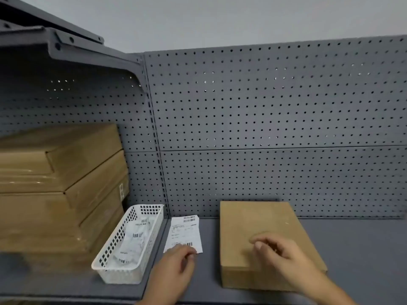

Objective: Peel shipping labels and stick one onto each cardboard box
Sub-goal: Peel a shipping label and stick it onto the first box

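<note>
One white basket (112, 243): barcoded papers (137, 235) | left hand (176, 267) on label stack (185, 232)

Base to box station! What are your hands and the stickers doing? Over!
Left hand on near edge of labels, grip unclear. Right hand loosely curled over cardboard box, holding nothing. No label showing on box. Nothing between labels and box.

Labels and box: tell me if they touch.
Apart. The head view shows a strip of bare grey shelf between the labels and the box.
</note>
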`<state>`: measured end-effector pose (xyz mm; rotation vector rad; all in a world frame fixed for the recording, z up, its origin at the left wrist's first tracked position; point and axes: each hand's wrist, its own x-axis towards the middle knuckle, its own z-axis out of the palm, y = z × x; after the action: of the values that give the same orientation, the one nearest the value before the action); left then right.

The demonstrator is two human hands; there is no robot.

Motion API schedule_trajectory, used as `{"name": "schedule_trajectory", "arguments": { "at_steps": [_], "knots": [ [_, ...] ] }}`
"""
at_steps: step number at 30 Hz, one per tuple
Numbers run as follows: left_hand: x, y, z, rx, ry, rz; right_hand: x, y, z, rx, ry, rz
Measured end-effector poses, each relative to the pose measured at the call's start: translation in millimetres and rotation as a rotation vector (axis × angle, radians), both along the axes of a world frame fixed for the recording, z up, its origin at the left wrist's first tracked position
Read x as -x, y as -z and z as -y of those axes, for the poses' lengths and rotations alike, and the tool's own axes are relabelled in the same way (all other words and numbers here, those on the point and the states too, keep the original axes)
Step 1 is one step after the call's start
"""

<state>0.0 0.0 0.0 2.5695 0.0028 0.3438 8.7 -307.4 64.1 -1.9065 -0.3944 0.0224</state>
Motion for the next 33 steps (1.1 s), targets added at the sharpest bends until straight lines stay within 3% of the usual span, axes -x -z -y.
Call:
{"name": "schedule_trajectory", "arguments": {
  "at_steps": [3, 8, 18, 23, 33],
  "knots": [
    [-21.6, 13.2, -5.7, -0.164, 0.039, 0.019, -14.2, 5.6, 1.3, 0.094, 0.072, 0.122],
    [-47.6, 26.6, -8.2, -0.212, 0.032, -0.036, -34.8, 30.3, 6.9, 0.413, 0.09, 0.366],
    [-62.2, 49.6, -10.7, -0.239, -0.015, -0.075, -40.5, 52.9, 4.1, 0.798, 0.254, 0.481],
    [-65.8, 51.1, -11.6, -0.228, -0.019, -0.04, -38.7, 55.6, -4.1, 0.871, 0.311, 0.583],
    [-53.8, 28.3, -13.2, 0.015, -0.095, 0.063, -39.8, 58.5, -4.2, 0.866, 0.351, 0.615]
  ]
}}
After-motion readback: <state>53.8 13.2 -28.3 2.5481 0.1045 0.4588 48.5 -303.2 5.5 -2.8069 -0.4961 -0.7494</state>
